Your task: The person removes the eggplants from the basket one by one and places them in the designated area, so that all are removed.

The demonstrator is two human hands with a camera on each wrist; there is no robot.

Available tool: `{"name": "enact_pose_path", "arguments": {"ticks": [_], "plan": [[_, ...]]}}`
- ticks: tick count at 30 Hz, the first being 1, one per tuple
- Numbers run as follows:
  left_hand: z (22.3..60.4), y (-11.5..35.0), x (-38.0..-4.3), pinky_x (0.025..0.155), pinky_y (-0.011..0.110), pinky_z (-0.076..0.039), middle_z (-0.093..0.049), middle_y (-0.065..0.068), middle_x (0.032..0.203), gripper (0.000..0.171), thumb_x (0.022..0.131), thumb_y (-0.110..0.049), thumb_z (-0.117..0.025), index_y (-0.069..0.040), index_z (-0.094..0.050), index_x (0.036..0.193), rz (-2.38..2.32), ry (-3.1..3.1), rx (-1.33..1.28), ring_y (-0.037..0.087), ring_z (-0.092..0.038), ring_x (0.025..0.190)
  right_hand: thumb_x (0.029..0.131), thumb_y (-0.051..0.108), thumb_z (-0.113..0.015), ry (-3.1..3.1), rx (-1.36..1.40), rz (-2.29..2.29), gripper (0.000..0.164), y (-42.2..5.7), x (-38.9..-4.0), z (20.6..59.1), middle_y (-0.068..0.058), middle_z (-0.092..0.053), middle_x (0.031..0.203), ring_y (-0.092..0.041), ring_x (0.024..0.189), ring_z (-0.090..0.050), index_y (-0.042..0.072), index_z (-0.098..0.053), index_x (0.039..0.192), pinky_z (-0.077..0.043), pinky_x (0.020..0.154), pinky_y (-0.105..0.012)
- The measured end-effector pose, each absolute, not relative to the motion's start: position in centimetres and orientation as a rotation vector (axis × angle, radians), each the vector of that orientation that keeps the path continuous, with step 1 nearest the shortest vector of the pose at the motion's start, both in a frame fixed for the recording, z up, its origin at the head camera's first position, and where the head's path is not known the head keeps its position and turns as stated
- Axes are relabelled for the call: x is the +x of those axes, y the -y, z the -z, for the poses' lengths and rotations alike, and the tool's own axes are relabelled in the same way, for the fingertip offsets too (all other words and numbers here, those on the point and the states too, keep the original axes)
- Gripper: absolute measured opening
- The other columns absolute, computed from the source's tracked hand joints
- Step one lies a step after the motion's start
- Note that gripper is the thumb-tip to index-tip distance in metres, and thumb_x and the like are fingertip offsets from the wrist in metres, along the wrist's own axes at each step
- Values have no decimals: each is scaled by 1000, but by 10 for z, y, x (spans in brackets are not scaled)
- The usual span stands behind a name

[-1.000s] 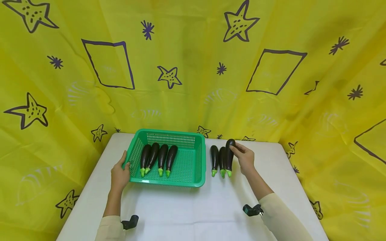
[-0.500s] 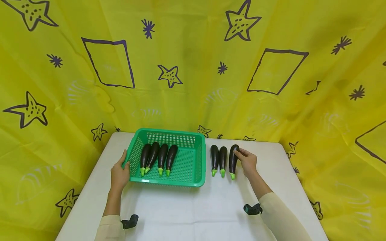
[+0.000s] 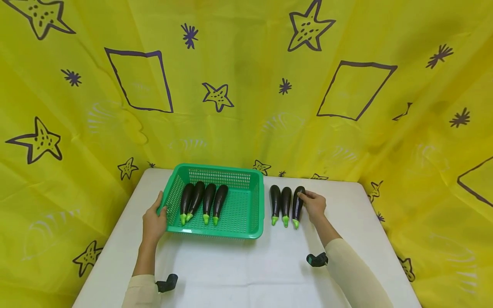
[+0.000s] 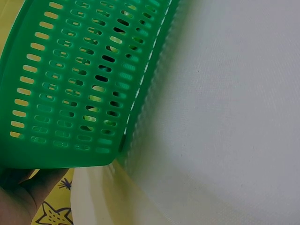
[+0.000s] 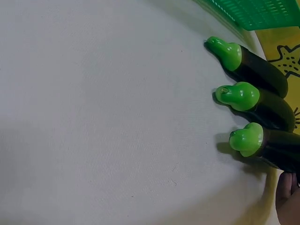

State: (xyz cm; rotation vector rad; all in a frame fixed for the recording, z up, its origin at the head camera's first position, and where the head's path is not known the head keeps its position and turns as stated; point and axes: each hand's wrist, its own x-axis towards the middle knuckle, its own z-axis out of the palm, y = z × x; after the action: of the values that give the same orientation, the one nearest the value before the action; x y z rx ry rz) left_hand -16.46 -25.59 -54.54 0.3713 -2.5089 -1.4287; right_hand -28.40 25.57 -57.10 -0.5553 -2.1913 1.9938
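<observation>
My left hand (image 3: 154, 220) grips the left rim of a green plastic basket (image 3: 215, 233); the left wrist view shows its fingers under the slotted wall (image 4: 70, 93). Inside, in the basket's left half, several dark eggplants with green stem ends lie side by side, one of them this eggplant (image 3: 220, 203). To the right of the basket is a row of three more. The left eggplant (image 3: 275, 203) and middle eggplant (image 3: 286, 205) lie untouched. My right hand (image 3: 316, 205) pinches the upper part of the right eggplant (image 3: 297, 209), whose stem end casts a shadow on the tabletop (image 5: 117, 117).
A white-covered table (image 3: 246, 269) extends in front of the basket and around the eggplants. Behind and on both sides hangs a yellow curtain (image 3: 246, 128) with drawn stars. Each wrist wears a small black camera, such as the right camera (image 3: 317, 259).
The right hand has shifted the held eggplant down and away from the middle one, to the right, then slightly back left. The left hand and basket stay in place.
</observation>
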Motion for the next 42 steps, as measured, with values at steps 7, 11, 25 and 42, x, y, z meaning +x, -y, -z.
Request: {"name": "enact_pose_path", "arguments": {"ticks": [7,11,25,42], "plan": [[547,257,-167,119,61,-28,-34,27,161,57,109,-1,-48,-7,-32,164,1429,2504,359,50,-30,149,95,8,-78,2264,-561,-1944,47,-256,-288,581,-31,-69,124,2,72,-65,-19,-63,130,-57,73,-15],[549,257,-167,119,61,-28,-34,27,161,57,109,-1,-48,-6,-32,164,1436,2503,361,49,-30,149,96,13,-79,2323,-562,-1863,47,-254,-289,584,-32,-68,125,1,73,-63,-18,-65,129,-53,68,-11],[547,255,-165,119,61,-29,-33,26,162,57,110,-2,-48,-8,-30,164,1447,2507,373,48,-30,150,96,19,-80,2385,-565,-1741,47,-259,-286,582,-31,-70,120,2,69,-64,-16,-68,126,-50,63,-9],[546,255,-166,119,62,-28,-33,26,162,58,109,-1,-48,-8,-31,164,1445,2505,382,48,-30,150,96,15,-78,2325,-583,-1813,40,-255,-283,580,-20,-77,101,-4,70,-71,-18,-70,118,-54,62,-13]]}}
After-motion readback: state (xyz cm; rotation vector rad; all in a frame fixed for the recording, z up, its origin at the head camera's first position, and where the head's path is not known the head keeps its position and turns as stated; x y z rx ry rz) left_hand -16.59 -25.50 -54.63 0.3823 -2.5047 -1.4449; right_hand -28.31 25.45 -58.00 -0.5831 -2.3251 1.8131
